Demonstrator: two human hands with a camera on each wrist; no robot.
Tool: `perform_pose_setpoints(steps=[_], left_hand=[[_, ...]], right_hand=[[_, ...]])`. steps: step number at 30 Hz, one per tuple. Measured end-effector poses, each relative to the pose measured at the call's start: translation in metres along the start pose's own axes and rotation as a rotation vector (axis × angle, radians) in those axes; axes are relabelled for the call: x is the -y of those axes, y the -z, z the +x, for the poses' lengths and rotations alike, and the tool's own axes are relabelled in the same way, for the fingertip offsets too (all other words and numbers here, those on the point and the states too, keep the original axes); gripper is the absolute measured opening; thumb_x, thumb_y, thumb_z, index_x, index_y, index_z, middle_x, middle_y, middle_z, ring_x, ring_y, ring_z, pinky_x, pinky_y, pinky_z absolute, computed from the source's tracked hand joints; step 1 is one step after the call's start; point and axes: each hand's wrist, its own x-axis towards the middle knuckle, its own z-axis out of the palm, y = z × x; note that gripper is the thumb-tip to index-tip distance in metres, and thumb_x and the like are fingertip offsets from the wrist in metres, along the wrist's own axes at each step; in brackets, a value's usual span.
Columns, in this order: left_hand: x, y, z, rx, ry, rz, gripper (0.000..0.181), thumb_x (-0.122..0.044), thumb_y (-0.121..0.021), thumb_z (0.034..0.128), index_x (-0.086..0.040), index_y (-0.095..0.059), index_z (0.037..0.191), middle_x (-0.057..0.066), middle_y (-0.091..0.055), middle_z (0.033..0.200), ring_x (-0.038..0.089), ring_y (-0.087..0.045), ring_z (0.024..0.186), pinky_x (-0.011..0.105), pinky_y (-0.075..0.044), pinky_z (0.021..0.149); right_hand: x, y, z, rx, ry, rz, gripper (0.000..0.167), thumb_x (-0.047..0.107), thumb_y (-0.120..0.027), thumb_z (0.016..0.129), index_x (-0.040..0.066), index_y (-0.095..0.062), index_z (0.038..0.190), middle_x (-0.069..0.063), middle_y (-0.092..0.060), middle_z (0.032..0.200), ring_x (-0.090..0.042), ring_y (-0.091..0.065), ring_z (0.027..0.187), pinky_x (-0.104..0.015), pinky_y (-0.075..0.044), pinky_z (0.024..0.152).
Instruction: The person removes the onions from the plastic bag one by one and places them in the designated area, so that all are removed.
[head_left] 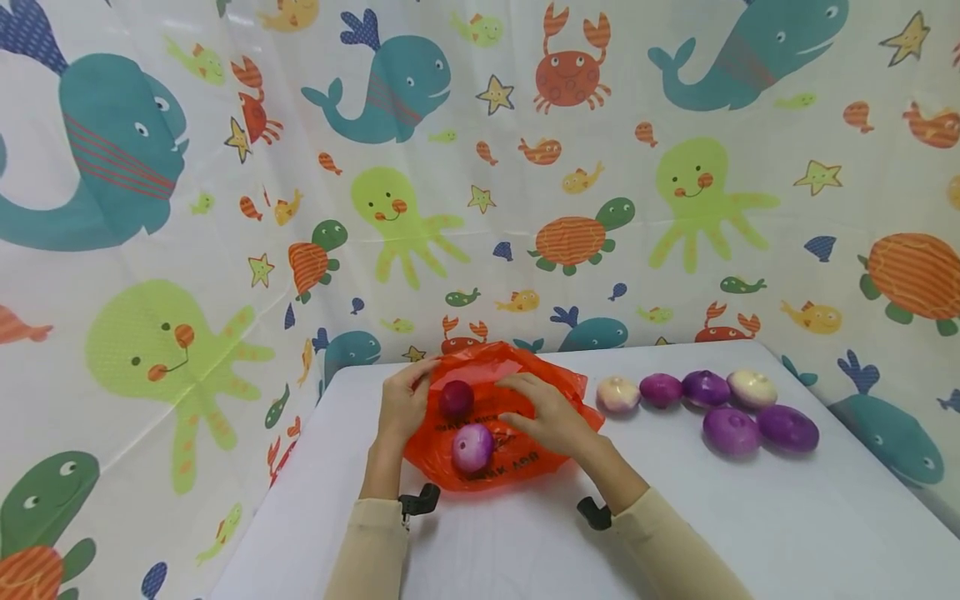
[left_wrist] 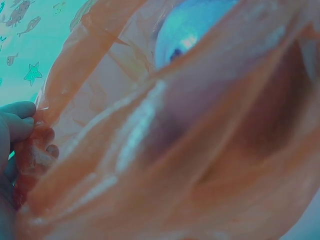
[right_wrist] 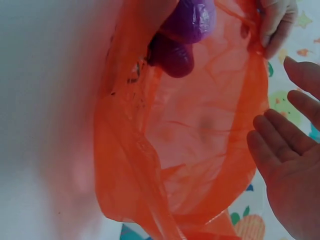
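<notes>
An orange-red plastic bag [head_left: 517, 362] lies with its mouth spread, dark lettering on its side. My left hand [head_left: 403, 404] pinches the bag's left rim; in the left wrist view curled fingers [left_wrist: 20, 122] hold the bunched plastic. Inside sit a dark purple onion [head_left: 456, 400] and, nearer me, a lighter purple onion [head_left: 472, 448]; the right wrist view shows both onions touching. Above the bag's right part is my right hand [head_left: 551, 412], holding nothing. Its fingers look fairly straight and spread in the right wrist view, close to the bag's rim [right_wrist: 257, 145].
On the white table [head_left: 645, 517], several onions are grouped right of the bag: a pale one [head_left: 618, 394] nearest it, another pale one [head_left: 752, 388] at the back, and purple ones [head_left: 731, 431] among them. A sea-animal curtain [head_left: 502, 192] hangs behind the table.
</notes>
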Motion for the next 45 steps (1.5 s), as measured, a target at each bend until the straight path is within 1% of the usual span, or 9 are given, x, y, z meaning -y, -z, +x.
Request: perform_pose_setpoints(steps=[6,10,14,18,21,27,35,40,45], left_hand=[[-0.001,0.0,0.002,-0.001,-0.008,-0.005,0.029,-0.007,-0.06,0.1046,-0.013,-0.075,0.129,0.008,-0.073,0.133,0.031,-0.067,0.128,0.046,-0.056,0.103],[0.0,0.0,0.003,-0.001,-0.007,-0.004,0.03,-0.007,-0.06,0.1049,-0.014,-0.074,0.13,0.008,-0.073,0.133,0.031,-0.067,0.129,0.047,-0.055,0.104],[-0.001,0.001,0.001,0.005,0.009,-0.001,0.029,-0.007,-0.06,0.1048,-0.012,-0.074,0.13,0.008,-0.073,0.133,0.031,-0.068,0.127,0.047,-0.056,0.103],[-0.002,0.002,0.0,0.003,0.007,-0.002,0.028,-0.007,-0.061,0.1047,-0.011,-0.075,0.129,0.009,-0.073,0.132,0.033,-0.068,0.127,0.048,-0.056,0.102],[-0.002,0.002,0.0,0.004,0.008,-0.006,0.028,-0.008,-0.061,0.1049,-0.011,-0.075,0.129,0.009,-0.073,0.133,0.032,-0.067,0.128,0.047,-0.055,0.104],[0.0,0.002,-0.002,0.02,0.045,-0.005,0.029,-0.009,-0.06,0.1053,-0.013,-0.074,0.13,0.007,-0.072,0.135,0.03,-0.066,0.13,0.045,-0.056,0.102],[-0.001,0.003,-0.001,0.01,0.05,-0.029,0.03,-0.008,-0.06,0.1053,-0.014,-0.074,0.13,0.007,-0.072,0.135,0.031,-0.067,0.129,0.045,-0.057,0.1],[-0.001,0.003,0.0,0.008,0.044,-0.027,0.03,-0.009,-0.059,0.1056,-0.014,-0.074,0.131,0.007,-0.072,0.135,0.031,-0.067,0.129,0.045,-0.058,0.099],[0.0,0.003,0.0,0.005,0.034,-0.009,0.029,-0.01,-0.059,0.1057,-0.014,-0.074,0.13,0.007,-0.072,0.135,0.031,-0.067,0.129,0.046,-0.056,0.102]], right_hand=[[-0.003,-0.006,0.003,-0.004,0.013,-0.002,0.051,0.025,-0.078,0.095,0.025,-0.06,0.143,0.0,-0.06,0.146,-0.026,-0.054,0.14,-0.054,-0.05,0.113],[-0.003,-0.011,0.004,0.014,0.025,0.013,0.05,0.025,-0.078,0.094,0.027,-0.062,0.141,0.002,-0.06,0.146,-0.024,-0.054,0.14,-0.054,-0.051,0.112],[-0.001,-0.02,0.007,0.098,0.04,0.0,0.049,0.03,-0.076,0.096,0.031,-0.061,0.143,0.007,-0.06,0.146,-0.019,-0.05,0.142,-0.049,-0.054,0.11],[0.002,-0.029,0.011,0.186,0.048,-0.031,0.05,0.034,-0.074,0.097,0.035,-0.06,0.145,0.011,-0.059,0.147,-0.015,-0.048,0.144,-0.047,-0.053,0.111],[0.003,-0.036,0.013,0.23,0.055,-0.048,0.05,0.034,-0.074,0.097,0.033,-0.06,0.145,0.008,-0.059,0.148,-0.017,-0.049,0.143,-0.048,-0.052,0.113],[0.002,-0.05,0.016,0.311,0.063,-0.075,0.048,0.031,-0.074,0.097,0.029,-0.063,0.144,0.003,-0.056,0.153,-0.022,-0.049,0.144,-0.047,-0.054,0.11],[0.001,-0.06,0.019,0.369,0.042,-0.127,0.051,0.032,-0.075,0.096,0.028,-0.063,0.145,0.004,-0.055,0.154,-0.022,-0.048,0.144,-0.045,-0.054,0.11],[0.003,-0.061,0.02,0.373,0.047,-0.156,0.05,0.032,-0.075,0.096,0.028,-0.063,0.145,0.003,-0.055,0.154,-0.023,-0.048,0.144,-0.046,-0.053,0.112],[0.006,-0.062,0.02,0.375,0.066,-0.194,0.05,0.033,-0.075,0.096,0.027,-0.064,0.144,0.0,-0.054,0.155,-0.024,-0.048,0.144,-0.047,-0.053,0.112]])
